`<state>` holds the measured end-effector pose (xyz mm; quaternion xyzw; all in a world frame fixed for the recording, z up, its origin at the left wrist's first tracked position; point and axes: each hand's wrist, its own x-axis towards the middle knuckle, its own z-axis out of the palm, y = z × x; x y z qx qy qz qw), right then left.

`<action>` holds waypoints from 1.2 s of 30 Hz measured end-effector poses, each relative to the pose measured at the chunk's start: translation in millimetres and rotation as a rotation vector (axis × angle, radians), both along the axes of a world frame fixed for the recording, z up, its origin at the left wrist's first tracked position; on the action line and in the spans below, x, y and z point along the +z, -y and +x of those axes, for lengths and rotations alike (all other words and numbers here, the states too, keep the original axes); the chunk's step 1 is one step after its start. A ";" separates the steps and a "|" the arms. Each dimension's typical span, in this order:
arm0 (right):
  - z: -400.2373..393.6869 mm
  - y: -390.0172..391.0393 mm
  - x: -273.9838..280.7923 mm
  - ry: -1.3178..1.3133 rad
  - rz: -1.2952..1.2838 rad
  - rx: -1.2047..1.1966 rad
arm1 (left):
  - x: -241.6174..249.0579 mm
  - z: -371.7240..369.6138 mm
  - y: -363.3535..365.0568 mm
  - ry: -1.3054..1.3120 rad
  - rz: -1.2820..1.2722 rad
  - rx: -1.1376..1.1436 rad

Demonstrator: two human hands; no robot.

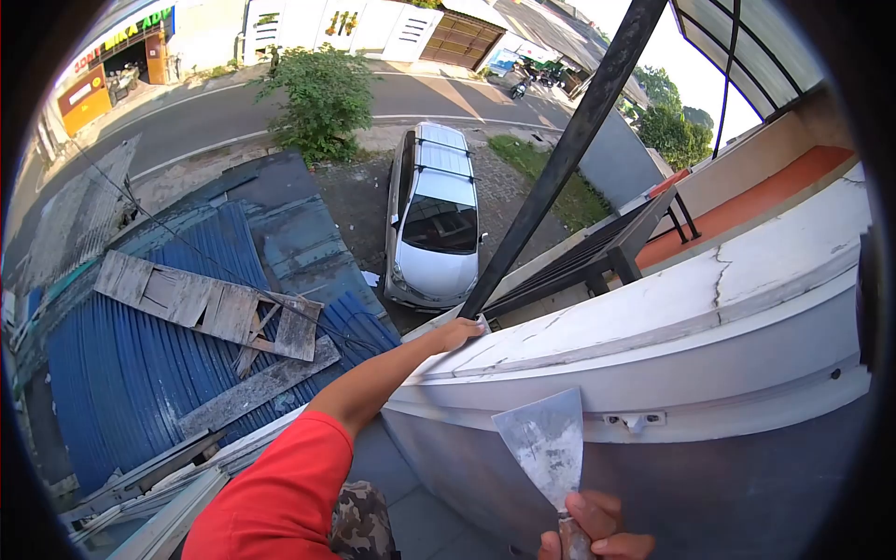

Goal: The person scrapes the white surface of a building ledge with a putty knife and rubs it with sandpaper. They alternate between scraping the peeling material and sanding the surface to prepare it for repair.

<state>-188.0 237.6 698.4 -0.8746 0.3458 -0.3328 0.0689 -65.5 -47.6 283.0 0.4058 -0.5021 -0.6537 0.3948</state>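
Note:
My right hand (602, 532) grips the handle of a putty knife (546, 443). Its wide metal blade points up, is smeared with white residue, and overlaps the wall's side in view. My left hand (457, 334) is stretched forward to the far end of the white wall ledge (607, 327), by the foot of a dark metal post (569, 159). Its fingers are bent over the ledge's end and partly hidden. Cracks run through the ledge's top, one of them long. A small metal latch fitting (637, 421) sits on the wall's side below the moulding.
Far below, a silver car (437, 215) is parked beside a blue corrugated roof (140, 373) with weathered boards (215, 303) on it. A dark slatted railing (579, 252) adjoins the ledge. Thin cables cross above the roof. A street (420, 95) runs beyond.

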 end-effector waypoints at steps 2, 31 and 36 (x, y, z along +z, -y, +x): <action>9.5 12.6 17.4 0.143 -0.073 0.048 | 54.5 5.2 -12.7 -0.064 -0.030 0.029; 117.5 94.4 370.4 -0.125 -0.616 0.064 | 307.6 -1.3 -20.0 -0.271 -0.264 0.156; 157.2 130.9 365.4 -0.511 -0.442 -0.201 | 313.0 3.6 -21.1 -0.291 -0.163 0.074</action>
